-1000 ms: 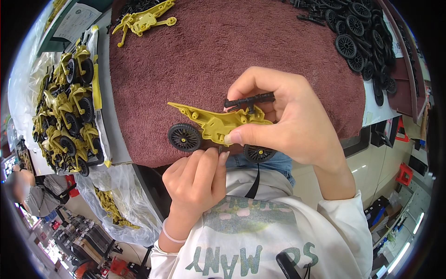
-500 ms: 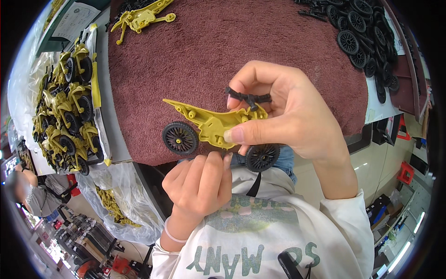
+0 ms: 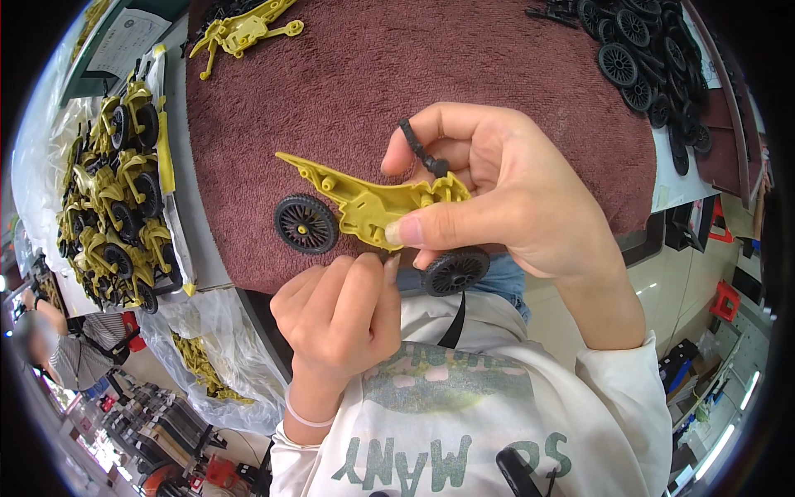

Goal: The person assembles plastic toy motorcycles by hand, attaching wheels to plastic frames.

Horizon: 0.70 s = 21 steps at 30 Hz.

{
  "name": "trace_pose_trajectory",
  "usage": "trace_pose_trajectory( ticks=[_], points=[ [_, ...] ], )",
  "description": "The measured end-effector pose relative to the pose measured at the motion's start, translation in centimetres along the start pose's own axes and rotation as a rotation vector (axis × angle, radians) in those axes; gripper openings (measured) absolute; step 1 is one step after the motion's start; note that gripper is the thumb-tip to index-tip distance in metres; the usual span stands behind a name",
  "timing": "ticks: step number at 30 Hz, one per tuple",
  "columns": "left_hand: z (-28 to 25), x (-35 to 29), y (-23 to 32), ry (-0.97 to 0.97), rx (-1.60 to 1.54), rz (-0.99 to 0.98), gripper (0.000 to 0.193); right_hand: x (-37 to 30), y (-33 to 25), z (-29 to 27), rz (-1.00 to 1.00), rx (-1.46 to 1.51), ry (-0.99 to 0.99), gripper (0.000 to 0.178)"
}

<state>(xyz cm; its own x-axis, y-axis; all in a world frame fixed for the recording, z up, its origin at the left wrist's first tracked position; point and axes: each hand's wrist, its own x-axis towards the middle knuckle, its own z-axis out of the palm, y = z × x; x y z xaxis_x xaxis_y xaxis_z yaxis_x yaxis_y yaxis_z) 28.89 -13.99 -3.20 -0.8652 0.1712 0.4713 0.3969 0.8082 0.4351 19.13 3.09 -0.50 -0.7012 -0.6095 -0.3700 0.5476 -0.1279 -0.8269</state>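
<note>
the right hand grips a yellow toy motorcycle frame, thumb pressed along its lower side and fingers curled over the top, holding it just above the near edge of the counter, which is covered with a dark red mat. a black handlebar piece sits pinched between the index finger and the frame's rear end. a black spoked wheel is fitted at the frame's left end, and a second black wheel hangs at the lower right, just below the thumb.

the left hand is below the frame, fingers bent loosely inward, fingertips just under the frame's lower edge; whether it holds anything small i cannot tell, and it looks closed on nothing visible.

at the far left corner of the mat lies another bare yellow frame. a heap of loose black wheels runs along the far right corner and down the right edge. off the counter's left edge, a clear bag holds a pile of finished yellow motorcycles with black wheels. lower left, a second clear bag contains more yellow parts. the person wears a white long-sleeved shirt with green print.
</note>
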Motion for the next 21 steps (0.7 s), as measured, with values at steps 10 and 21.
trace_pose_trajectory(
  ticks=[10, 21],
  points=[
    [-0.4, 0.6, -0.4, -0.098, 0.027, -0.011, 0.015, 0.0, -0.5, -0.6, -0.074, -0.236, -0.047, 0.043],
    [-0.3, 0.5, 0.8, -0.175, 0.099, -0.085, 0.016, -0.2, -1.4, -1.5, -0.117, -0.392, 0.073, 0.023]
  ],
)
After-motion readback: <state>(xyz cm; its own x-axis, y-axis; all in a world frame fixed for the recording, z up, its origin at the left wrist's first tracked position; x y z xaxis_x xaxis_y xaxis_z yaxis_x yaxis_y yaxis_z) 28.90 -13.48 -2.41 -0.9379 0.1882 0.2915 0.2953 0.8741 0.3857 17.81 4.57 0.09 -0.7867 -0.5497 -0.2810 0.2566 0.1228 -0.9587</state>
